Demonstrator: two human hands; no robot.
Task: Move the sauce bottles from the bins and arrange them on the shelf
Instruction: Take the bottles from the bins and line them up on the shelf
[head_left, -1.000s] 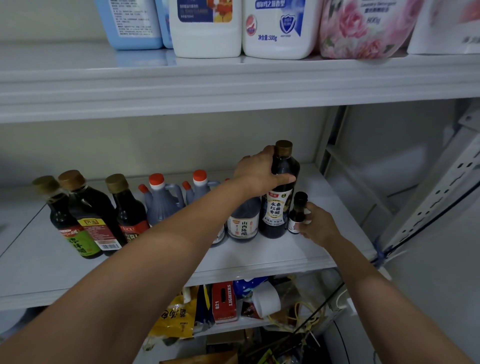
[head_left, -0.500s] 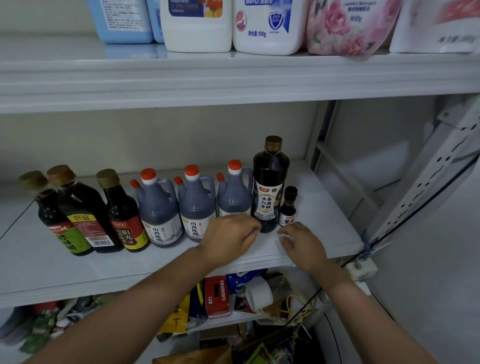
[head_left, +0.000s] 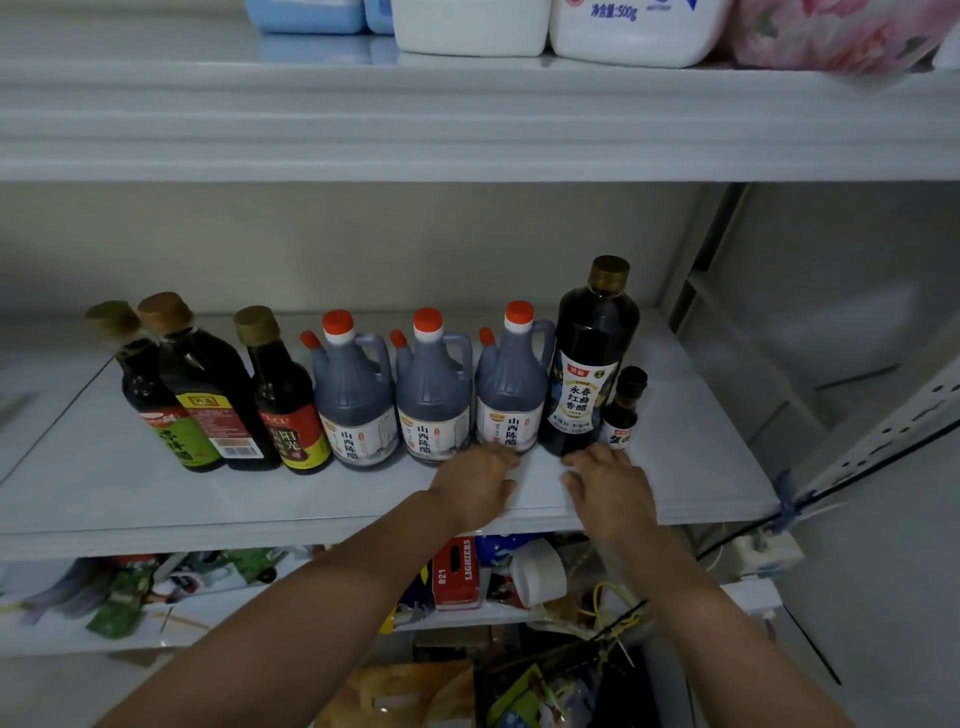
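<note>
Eight sauce bottles (head_left: 589, 358) stand upright in a row on the shelf (head_left: 104, 483), just beyond both hands; left hand (head_left: 475, 486) and right hand (head_left: 610, 488) rest empty, fingers loosely spread, the right one nearer the tall bottle

Both bare forearms reach forward and up from the bottom edge, converging toward the middle. The left hand (head_left: 475, 486) lies palm down, fingers loosely curled, holding nothing. The right hand (head_left: 609, 486) lies just beside it, also palm down and empty, its fingers seemingly spread, though blur hides the fingertips.
</note>
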